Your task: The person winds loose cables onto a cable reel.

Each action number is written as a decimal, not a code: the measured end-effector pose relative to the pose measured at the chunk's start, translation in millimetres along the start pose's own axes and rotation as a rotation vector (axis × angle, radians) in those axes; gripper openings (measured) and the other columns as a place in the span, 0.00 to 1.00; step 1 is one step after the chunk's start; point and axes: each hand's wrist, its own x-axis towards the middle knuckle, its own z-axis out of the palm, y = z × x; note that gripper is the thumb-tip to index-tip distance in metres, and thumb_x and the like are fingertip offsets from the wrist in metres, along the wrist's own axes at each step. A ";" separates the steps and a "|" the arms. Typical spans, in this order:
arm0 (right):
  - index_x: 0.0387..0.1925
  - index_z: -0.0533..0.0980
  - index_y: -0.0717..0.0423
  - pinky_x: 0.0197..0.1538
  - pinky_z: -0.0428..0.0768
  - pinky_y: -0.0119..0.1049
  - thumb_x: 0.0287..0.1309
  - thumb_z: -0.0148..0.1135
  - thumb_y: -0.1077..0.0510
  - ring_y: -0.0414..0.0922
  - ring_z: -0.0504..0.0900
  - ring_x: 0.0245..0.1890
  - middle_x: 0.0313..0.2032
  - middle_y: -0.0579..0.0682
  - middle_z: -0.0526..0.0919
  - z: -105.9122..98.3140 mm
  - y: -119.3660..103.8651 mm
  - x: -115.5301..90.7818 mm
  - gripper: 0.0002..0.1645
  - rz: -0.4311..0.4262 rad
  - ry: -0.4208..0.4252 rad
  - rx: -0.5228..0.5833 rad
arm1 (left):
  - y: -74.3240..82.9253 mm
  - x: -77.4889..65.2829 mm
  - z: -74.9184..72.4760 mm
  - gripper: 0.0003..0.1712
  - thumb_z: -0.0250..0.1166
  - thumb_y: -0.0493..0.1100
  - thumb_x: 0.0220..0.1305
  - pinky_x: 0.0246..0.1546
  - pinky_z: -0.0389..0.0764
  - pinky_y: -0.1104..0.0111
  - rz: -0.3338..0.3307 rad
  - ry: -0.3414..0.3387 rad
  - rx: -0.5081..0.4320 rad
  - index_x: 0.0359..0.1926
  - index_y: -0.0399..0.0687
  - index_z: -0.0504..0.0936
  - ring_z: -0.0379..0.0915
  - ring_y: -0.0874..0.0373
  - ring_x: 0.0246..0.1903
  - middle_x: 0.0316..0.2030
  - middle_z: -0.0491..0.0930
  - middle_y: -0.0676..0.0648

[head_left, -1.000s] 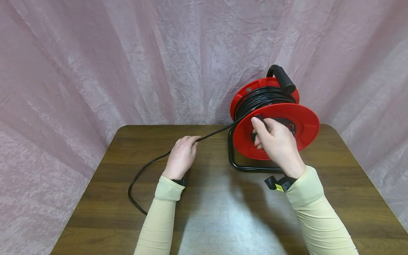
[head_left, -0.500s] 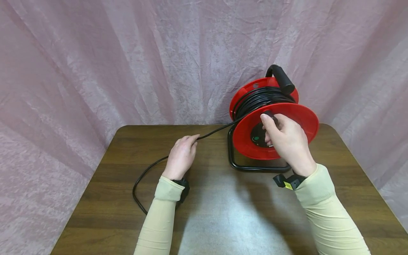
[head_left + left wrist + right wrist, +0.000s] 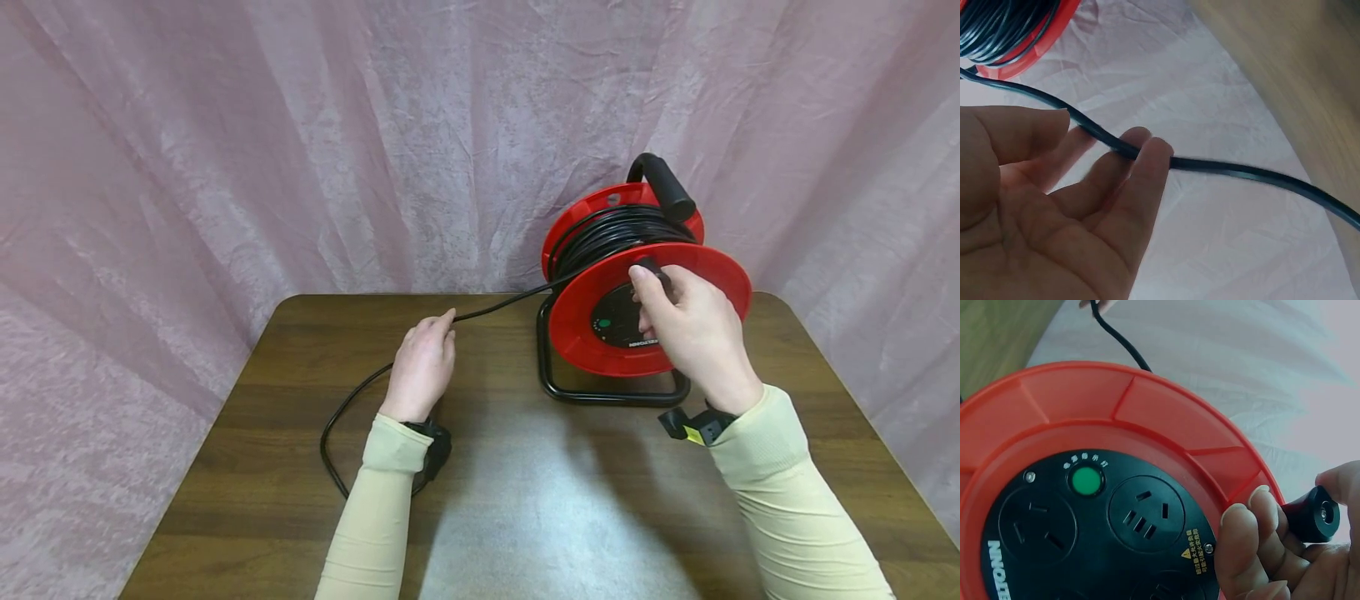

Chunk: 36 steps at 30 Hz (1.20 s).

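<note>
A red cable reel [image 3: 652, 308] with black cord [image 3: 622, 229] wound on it stands on a black tubular frame [image 3: 600, 398] at the table's back right. My right hand [image 3: 697, 329] grips the reel's black crank knob [image 3: 1313, 515], thumb on one side and fingers curled round the other. From the reel the cord runs left to my left hand [image 3: 423, 367]. In the left wrist view the cord [image 3: 1254, 175] passes between the fingers [image 3: 1147, 169], which curl lightly about it close to the thumb. Beyond that hand the cord's tail [image 3: 327, 433] loops toward the left forearm, which partly hides it.
The reel's face carries sockets [image 3: 1146, 514] and a green indicator [image 3: 1086, 481]. A black carrying handle [image 3: 667, 187] rises above the reel. Under everything lies a brown wooden table [image 3: 495, 450]; a pink curtain [image 3: 465, 142] hangs behind it.
My right hand has moved the knob to the right along its circle, and the reel's face has turned with it. The cord's loop has shifted right and shrunk; the left hand has barely moved.
</note>
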 end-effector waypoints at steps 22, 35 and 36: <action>0.40 0.75 0.51 0.30 0.76 0.41 0.67 0.41 0.26 0.45 0.82 0.25 0.26 0.51 0.81 -16.2 19.1 -2.9 0.35 0.074 0.029 0.011 | -0.5 1.3 0.0 0.18 0.52 0.36 0.75 0.51 0.75 0.53 -0.020 0.035 -0.027 0.61 0.37 0.75 0.75 0.43 0.48 0.49 0.78 0.37; 0.39 0.75 0.50 0.28 0.74 0.39 0.69 0.38 0.28 0.41 0.82 0.23 0.26 0.50 0.82 -23.6 36.7 -6.6 0.34 0.090 0.080 -0.012 | 0.6 0.1 0.0 0.15 0.53 0.38 0.76 0.47 0.78 0.54 -0.046 0.022 -0.052 0.57 0.38 0.78 0.77 0.44 0.44 0.48 0.78 0.39; 0.39 0.75 0.50 0.28 0.74 0.39 0.69 0.38 0.28 0.40 0.82 0.23 0.26 0.50 0.82 -23.8 37.6 -6.8 0.33 0.090 0.083 -0.016 | 0.2 0.0 -0.1 0.15 0.53 0.38 0.76 0.46 0.78 0.54 -0.047 0.023 -0.055 0.56 0.38 0.78 0.77 0.44 0.44 0.48 0.78 0.38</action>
